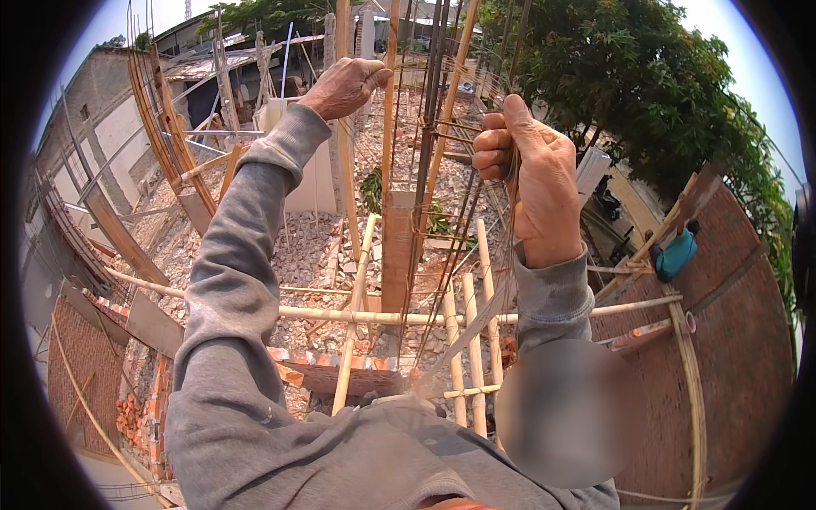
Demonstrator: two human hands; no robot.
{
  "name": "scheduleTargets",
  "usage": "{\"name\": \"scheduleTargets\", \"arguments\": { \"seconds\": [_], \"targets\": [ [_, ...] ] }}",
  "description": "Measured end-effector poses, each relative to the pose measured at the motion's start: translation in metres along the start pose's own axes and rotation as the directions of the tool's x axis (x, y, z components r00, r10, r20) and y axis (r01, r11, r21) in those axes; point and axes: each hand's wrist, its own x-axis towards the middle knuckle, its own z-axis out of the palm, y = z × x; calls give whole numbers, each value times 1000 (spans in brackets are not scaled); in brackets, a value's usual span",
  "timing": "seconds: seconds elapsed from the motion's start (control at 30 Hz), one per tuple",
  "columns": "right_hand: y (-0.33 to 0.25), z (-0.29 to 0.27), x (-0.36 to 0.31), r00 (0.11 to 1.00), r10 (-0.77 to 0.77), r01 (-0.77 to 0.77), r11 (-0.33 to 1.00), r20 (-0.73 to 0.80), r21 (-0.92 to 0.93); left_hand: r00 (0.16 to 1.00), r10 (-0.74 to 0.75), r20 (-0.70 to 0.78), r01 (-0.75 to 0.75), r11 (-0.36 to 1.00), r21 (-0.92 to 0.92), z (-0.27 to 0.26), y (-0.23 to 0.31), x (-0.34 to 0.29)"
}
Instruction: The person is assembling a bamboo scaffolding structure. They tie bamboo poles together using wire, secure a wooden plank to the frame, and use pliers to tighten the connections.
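Observation:
My left hand (347,87) is raised and closed in a pinch beside an upright timber strip (390,127). What it pinches, if anything, is too fine to make out. My right hand (544,174) is closed around a bundle of thin wires (512,212), thumb pointing up, with strands hanging below the fist. Between my hands stand tall dark steel rebars (429,110), with thin rusty stirrups (459,136) around them. Faint wire strands spread near the bars at the top. Below, a wooden formwork board (397,255) stands upright by the rebars.
A horizontal bamboo pole (399,318) crosses in front of me, with several upright bamboo poles (472,340) near it. Rubble (314,229) covers the ground below. A brick wall (739,314) and a person in a teal shirt (677,252) are at right; trees (629,68) rise behind.

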Motion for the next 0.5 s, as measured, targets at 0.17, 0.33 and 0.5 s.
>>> {"name": "scheduleTargets", "arguments": {
  "seconds": [0.17, 0.33, 0.5],
  "targets": [
    [58, -7, -47, 989, 75, -100, 974, -130, -202, 974, -120, -190, 89, 982, -164, 78, 1, -100],
    [74, -14, -77, 962, -94, 27, 967, -258, -252, 932, -172, -319, 111, 974, -199, 107, -1, -112],
    [25, -11, -104, 823, -416, 136, 806, -388, -575, 966, -257, -21, 250, 955, -159, 89, 1, -103]
  ]
}}
